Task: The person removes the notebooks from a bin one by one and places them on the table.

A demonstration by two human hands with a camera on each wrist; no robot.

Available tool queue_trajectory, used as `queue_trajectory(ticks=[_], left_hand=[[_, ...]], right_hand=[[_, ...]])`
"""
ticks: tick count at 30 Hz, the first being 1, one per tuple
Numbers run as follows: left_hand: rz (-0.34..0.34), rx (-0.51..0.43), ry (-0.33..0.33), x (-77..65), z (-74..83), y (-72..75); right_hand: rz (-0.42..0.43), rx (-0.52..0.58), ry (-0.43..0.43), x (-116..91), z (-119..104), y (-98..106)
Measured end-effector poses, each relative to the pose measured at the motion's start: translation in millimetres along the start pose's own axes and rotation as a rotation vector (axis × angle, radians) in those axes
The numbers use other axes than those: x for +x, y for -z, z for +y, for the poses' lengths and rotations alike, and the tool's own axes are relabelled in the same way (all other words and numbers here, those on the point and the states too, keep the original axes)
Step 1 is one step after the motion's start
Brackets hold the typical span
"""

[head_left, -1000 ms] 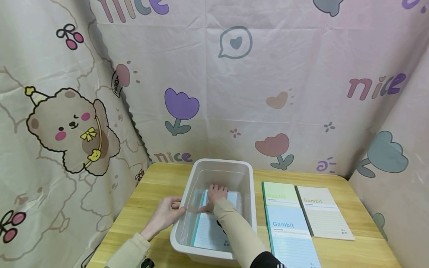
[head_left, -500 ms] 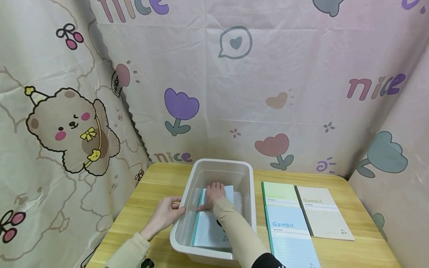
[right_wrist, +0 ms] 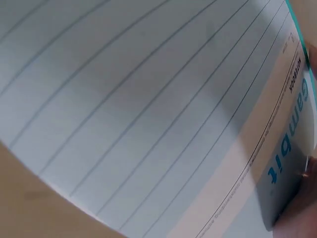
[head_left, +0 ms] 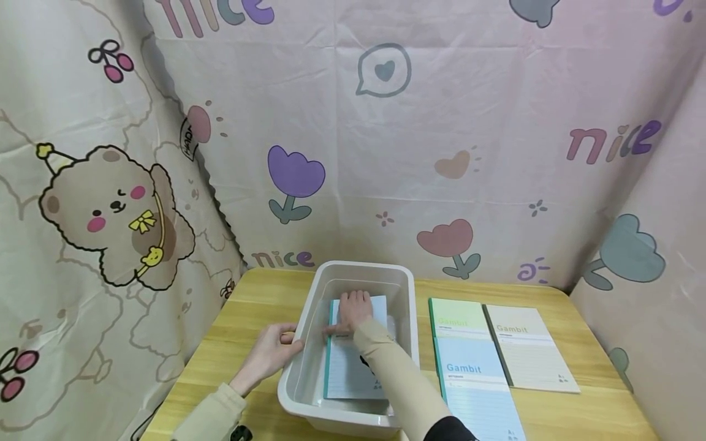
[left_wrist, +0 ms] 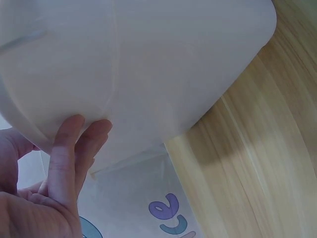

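A light grey plastic bin stands on the table with a blue lined notebook inside it. My left hand holds the bin's left rim, thumb on the rim and fingers against the outer wall, as the left wrist view shows. Down in the bin, my right hand grips the upper part of the notebook, its thumb at the teal spine and its fingers over the cover. Close up in the right wrist view, the notebook looks bowed, and fingers show at its "Gambit" end.
Right of the bin lie a green notebook, a blue one overlapping it, and a beige one. The wooden table is backed by a patterned curtain.
My right hand and the notebook have shifted toward the far end of the bin; the notebook first slid left, then back slightly right. My left hand keeps its hold on the rim.
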State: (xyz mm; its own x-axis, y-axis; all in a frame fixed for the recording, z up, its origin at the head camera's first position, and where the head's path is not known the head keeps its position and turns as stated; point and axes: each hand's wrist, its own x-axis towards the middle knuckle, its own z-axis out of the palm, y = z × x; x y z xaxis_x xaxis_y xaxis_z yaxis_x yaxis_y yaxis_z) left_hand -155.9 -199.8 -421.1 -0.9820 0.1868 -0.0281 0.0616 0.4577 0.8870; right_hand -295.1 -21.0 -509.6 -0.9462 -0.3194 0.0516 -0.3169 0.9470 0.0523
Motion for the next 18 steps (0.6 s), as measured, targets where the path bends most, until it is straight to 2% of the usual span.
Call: queue_trajectory(ticks=[8,18], left_hand=[[0.010,0.005,-0.004,0.1,0.2,-0.4],[0.021,0.012,0.011,0.1,0.7,-1.7]], right_hand=[[0.164,-0.074,0.011,0,4,14],[0.231,-0.133,0.006,-3,8,28]])
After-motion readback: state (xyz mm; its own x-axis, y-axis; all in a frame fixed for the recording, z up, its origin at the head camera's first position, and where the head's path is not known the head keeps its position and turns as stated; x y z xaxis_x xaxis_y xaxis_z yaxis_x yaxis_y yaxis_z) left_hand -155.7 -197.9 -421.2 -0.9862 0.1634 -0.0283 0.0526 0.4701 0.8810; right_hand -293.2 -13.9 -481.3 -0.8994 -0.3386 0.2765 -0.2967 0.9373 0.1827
